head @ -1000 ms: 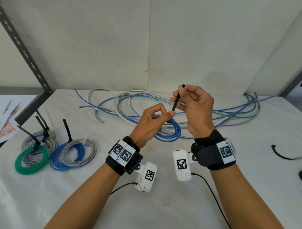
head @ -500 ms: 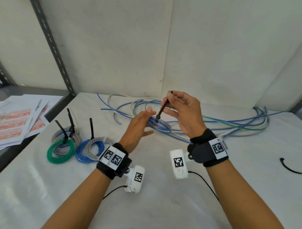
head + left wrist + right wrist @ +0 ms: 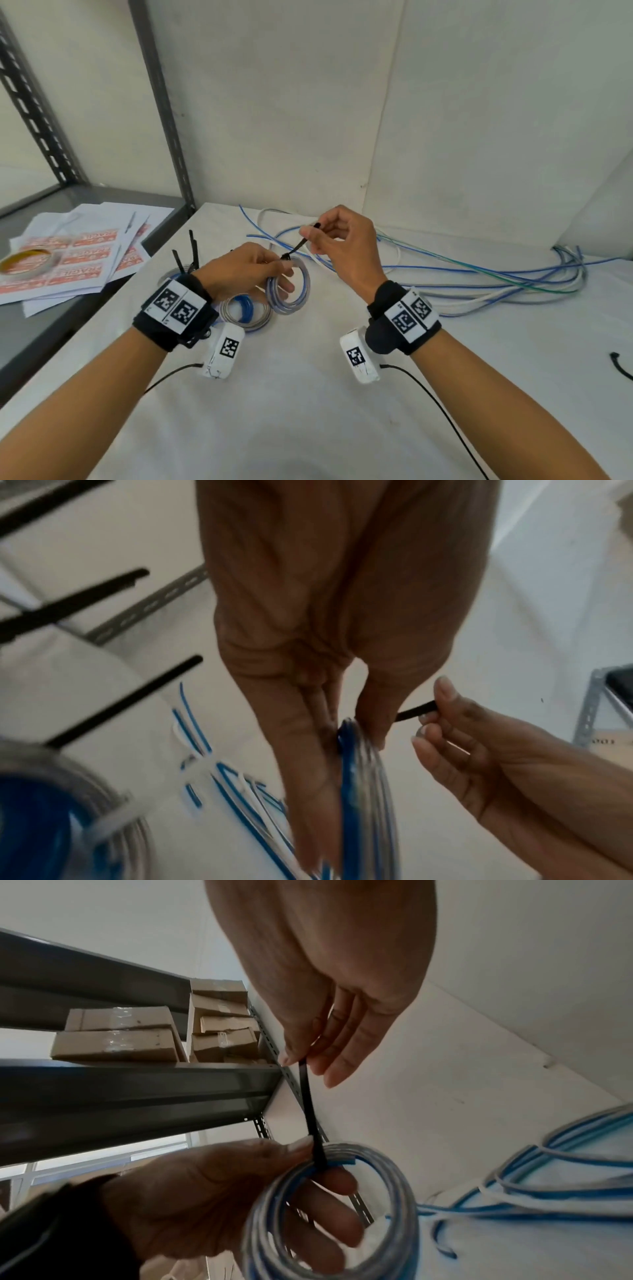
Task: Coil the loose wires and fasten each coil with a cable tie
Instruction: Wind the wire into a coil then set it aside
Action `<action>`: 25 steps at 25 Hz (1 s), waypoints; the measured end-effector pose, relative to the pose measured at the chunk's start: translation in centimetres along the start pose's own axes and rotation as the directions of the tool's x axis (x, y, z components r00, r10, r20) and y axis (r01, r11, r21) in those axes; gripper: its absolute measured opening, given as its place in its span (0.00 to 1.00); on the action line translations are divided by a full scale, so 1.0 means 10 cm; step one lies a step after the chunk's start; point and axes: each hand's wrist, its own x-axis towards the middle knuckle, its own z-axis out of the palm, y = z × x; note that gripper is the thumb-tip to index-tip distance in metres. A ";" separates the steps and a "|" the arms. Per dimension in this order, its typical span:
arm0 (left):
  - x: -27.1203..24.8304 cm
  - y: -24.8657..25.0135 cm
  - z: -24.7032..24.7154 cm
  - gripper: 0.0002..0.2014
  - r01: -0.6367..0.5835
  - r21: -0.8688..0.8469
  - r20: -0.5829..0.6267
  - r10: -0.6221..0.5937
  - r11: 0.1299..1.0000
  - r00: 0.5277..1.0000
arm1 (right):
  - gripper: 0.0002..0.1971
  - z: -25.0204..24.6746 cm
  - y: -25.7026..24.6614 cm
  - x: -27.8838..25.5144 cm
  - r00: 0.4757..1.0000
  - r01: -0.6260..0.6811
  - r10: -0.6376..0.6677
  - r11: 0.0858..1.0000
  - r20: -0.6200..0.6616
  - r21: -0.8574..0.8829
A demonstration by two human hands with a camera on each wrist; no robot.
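My left hand (image 3: pixel 253 274) grips a small blue-and-grey wire coil (image 3: pixel 291 291) held upright above the table, fingers through its ring. A black cable tie (image 3: pixel 298 246) is wrapped round the coil's top. My right hand (image 3: pixel 329 236) pinches the tie's free tail and holds it taut, up and to the right. In the right wrist view the tie (image 3: pixel 310 1112) runs straight from my right fingertips (image 3: pixel 291 1056) down to the coil (image 3: pixel 359 1218). The left wrist view shows the coil (image 3: pixel 363 777) edge-on between my left fingers.
Tied coils (image 3: pixel 245 310) with upright black tie tails (image 3: pixel 191 250) lie left, partly behind my left wrist. A tangle of loose blue, white and green wires (image 3: pixel 479 277) spans the back. A spare black tie (image 3: pixel 620 366) lies far right. Papers (image 3: pixel 85 253) and tape roll (image 3: pixel 27 260) sit on the left shelf.
My left hand, open half a second ago, has taken hold of the coil and lifted it upright. The tie is now tight on the coil. The view has swung left.
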 end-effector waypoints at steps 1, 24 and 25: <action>-0.03 -0.02 -0.05 0.17 0.006 0.033 0.030 -0.007 0.999 1.000 | 0.13 0.03 0.05 0.00 0.996 -0.031 0.033 0.999 0.078 -0.032; 0.48 0.20 0.10 0.05 0.087 0.794 -0.246 0.187 0.602 0.951 | 0.14 -0.28 0.65 0.04 0.891 -0.177 0.445 0.520 0.088 -0.836; 0.56 0.27 0.21 0.07 0.069 0.807 -0.235 0.213 0.586 0.948 | 0.17 -0.40 0.69 0.04 0.876 -0.137 0.474 0.416 0.086 -0.899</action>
